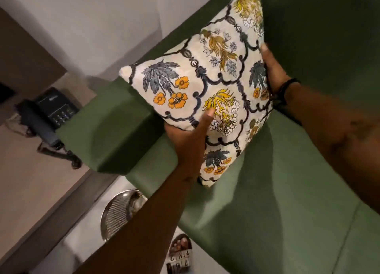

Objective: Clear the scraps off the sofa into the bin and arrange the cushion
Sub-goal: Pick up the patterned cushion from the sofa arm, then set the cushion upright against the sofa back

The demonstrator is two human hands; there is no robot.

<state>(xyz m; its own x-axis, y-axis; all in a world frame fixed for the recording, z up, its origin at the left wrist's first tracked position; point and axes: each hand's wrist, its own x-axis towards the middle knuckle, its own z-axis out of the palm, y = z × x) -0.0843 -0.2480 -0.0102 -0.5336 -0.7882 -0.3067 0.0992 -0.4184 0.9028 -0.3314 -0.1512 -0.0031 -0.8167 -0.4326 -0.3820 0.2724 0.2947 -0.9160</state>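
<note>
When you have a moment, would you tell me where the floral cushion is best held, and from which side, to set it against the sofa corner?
Grip the floral cushion by two opposite edges, coming in from either side, as the left hand and right hand do now. It is broad, soft and square, so one hand would probably let it flop; two keep it steady over the green sofa.

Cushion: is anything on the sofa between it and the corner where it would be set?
Nothing visible. Both hands, left and right, hold the cushion against the sofa corner by the armrest. The seat that shows is bare; the part behind the cushion is hidden.
</note>
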